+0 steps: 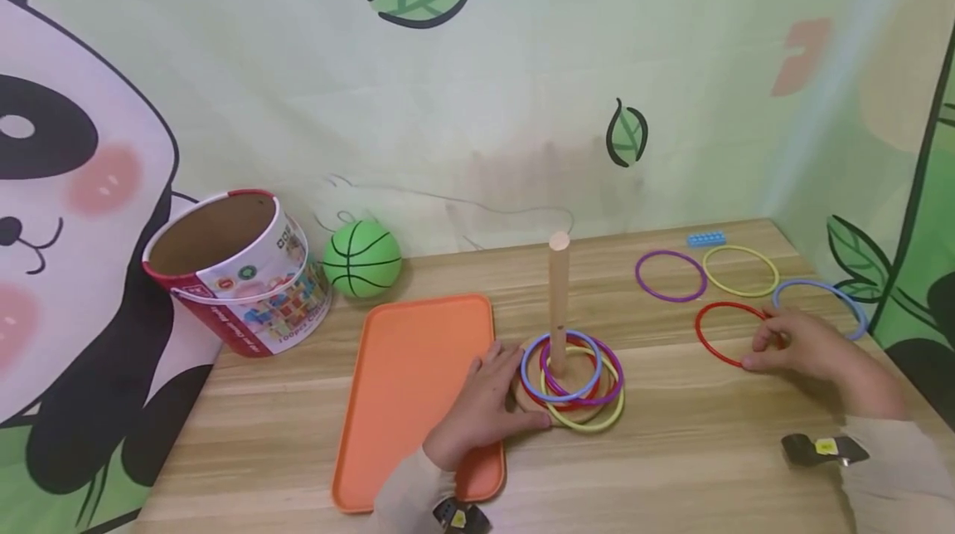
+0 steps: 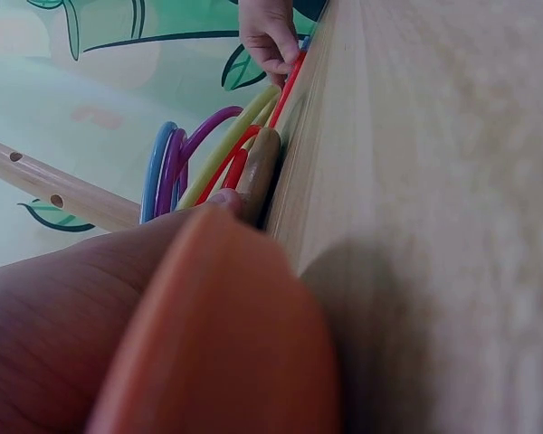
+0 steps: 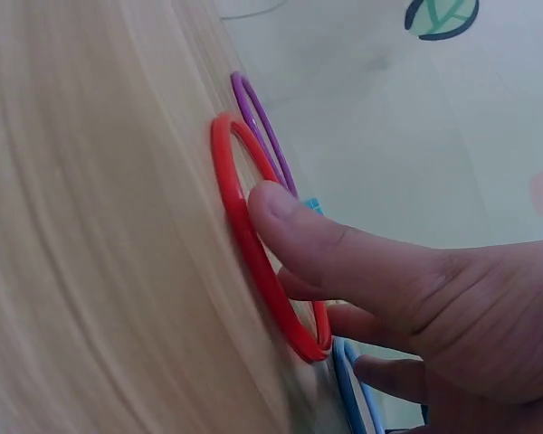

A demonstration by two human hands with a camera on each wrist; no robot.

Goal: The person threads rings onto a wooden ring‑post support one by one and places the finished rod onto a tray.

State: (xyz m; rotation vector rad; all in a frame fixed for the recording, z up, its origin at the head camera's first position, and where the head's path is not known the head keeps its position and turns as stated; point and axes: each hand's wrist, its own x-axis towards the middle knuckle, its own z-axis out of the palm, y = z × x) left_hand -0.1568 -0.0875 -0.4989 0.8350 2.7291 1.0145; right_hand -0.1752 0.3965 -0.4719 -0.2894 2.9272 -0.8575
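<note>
Left hand (image 1: pixel 485 401) steadying peg base (image 2: pixel 256 172); right hand (image 1: pixel 809 347) pinching red ring (image 1: pixel 727 333).

The left hand (image 1: pixel 488 401) hides part of the wooden base (image 2: pixel 258 172) under the stacked rings (image 1: pixel 573 376). The right hand (image 1: pixel 809 347) covers the red ring's (image 1: pixel 719 333) near edge. The bucket's (image 1: pixel 239 269) print is too small to read.

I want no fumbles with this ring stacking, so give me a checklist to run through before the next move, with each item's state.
1. Right hand has its fingers on the red ring: ok.
2. Ring lifted off the table: not ok, it lies flat.
3. Left hand steadies the peg base: ok.
4. Wooden peg upright: ok.
5. Peg top free above the stacked rings: ok.
6. Firmness of the grip on the ring: cannot tell.
</note>
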